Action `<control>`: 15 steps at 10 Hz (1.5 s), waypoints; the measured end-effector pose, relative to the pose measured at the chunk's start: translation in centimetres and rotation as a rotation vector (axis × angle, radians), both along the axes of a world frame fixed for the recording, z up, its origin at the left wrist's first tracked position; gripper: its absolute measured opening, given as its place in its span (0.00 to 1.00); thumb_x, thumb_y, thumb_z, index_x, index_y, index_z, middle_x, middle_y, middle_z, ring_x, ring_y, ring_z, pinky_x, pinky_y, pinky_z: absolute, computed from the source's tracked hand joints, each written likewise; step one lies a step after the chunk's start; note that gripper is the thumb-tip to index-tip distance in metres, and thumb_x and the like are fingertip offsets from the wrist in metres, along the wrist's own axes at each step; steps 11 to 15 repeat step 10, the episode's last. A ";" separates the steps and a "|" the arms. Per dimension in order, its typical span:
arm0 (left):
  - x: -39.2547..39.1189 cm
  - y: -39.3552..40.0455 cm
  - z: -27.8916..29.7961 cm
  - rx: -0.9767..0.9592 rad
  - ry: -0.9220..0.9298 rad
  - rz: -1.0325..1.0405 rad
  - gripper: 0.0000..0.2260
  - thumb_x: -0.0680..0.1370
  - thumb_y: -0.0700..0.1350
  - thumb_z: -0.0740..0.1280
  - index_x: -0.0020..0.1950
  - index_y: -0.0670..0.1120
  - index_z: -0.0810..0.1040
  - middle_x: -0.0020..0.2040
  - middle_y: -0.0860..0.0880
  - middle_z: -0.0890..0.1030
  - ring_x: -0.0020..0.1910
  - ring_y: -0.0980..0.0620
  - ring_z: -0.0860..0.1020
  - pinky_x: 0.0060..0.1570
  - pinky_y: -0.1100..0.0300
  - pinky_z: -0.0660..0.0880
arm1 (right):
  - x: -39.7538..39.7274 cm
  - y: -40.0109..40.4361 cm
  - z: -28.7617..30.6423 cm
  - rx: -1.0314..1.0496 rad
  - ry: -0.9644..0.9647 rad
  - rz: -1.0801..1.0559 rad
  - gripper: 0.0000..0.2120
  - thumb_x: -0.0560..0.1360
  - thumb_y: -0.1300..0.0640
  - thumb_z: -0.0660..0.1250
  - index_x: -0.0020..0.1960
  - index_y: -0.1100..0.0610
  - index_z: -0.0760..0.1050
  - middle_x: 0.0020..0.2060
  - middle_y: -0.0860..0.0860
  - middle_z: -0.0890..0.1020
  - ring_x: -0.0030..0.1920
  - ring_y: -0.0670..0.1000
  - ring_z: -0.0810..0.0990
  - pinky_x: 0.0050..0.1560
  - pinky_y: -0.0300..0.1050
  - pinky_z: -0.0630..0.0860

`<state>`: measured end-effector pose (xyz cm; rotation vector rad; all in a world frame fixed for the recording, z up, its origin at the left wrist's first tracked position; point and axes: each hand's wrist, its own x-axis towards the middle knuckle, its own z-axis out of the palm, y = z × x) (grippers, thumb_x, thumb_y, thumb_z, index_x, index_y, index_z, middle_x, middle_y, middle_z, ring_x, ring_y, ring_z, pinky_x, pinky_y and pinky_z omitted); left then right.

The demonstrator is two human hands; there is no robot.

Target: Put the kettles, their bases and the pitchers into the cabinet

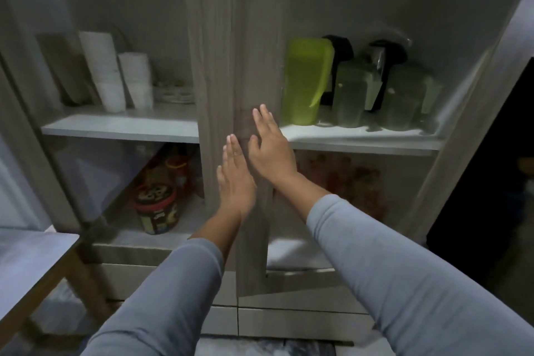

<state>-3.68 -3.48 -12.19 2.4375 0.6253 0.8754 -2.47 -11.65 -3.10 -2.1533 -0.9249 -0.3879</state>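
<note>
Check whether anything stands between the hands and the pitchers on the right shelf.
Yes. The glass door on the right looks closed in front of the pitchers and the kettles behind them. Both the left hand and the right hand lie flat on the wooden door edges at the middle, outside the glass.

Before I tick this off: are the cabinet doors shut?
Shut. Both glass doors meet at the middle, the left hand and right hand flat on them, pitchers behind.

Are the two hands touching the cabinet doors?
Touching. The head view shows the left hand and right hand lying flat, fingers straight, on the wooden door frames where the glass doors meet.
</note>
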 end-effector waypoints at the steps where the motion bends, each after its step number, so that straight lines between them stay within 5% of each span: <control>1: 1.6 2.2 0.9 0.206 0.019 -0.004 0.35 0.81 0.41 0.56 0.76 0.47 0.32 0.76 0.52 0.30 0.77 0.51 0.35 0.74 0.46 0.42 | 1.7 1.5 0.5 -0.002 0.034 -0.030 0.26 0.80 0.60 0.54 0.78 0.56 0.54 0.78 0.49 0.53 0.78 0.48 0.50 0.76 0.42 0.51; 2: 2.6 3.5 1.2 0.354 0.035 0.013 0.35 0.80 0.38 0.57 0.76 0.45 0.33 0.71 0.51 0.25 0.73 0.50 0.31 0.73 0.44 0.40 | 2.6 2.4 0.7 -0.008 0.056 -0.045 0.26 0.80 0.61 0.54 0.78 0.56 0.55 0.78 0.49 0.53 0.78 0.48 0.51 0.75 0.40 0.49; 4: 4.0 5.2 2.0 0.428 0.098 -0.034 0.34 0.79 0.35 0.55 0.77 0.42 0.36 0.78 0.47 0.35 0.77 0.45 0.36 0.74 0.42 0.42 | 4.7 3.8 1.3 -0.007 0.091 -0.080 0.26 0.80 0.61 0.54 0.77 0.56 0.55 0.78 0.49 0.55 0.78 0.47 0.52 0.75 0.39 0.50; 7: 5.3 6.9 2.1 0.508 0.170 -0.072 0.36 0.78 0.37 0.57 0.77 0.42 0.36 0.71 0.47 0.25 0.72 0.46 0.28 0.72 0.40 0.37 | 6.0 5.3 1.1 0.038 0.092 -0.119 0.25 0.81 0.60 0.53 0.77 0.55 0.56 0.78 0.48 0.55 0.78 0.47 0.52 0.77 0.43 0.51; 15: 5.1 6.0 2.5 0.435 0.176 -0.076 0.34 0.79 0.35 0.55 0.77 0.41 0.35 0.71 0.47 0.25 0.75 0.45 0.31 0.73 0.41 0.39 | 6.5 4.9 0.8 0.030 0.077 -0.074 0.26 0.80 0.61 0.53 0.77 0.55 0.56 0.78 0.47 0.54 0.78 0.47 0.51 0.76 0.43 0.51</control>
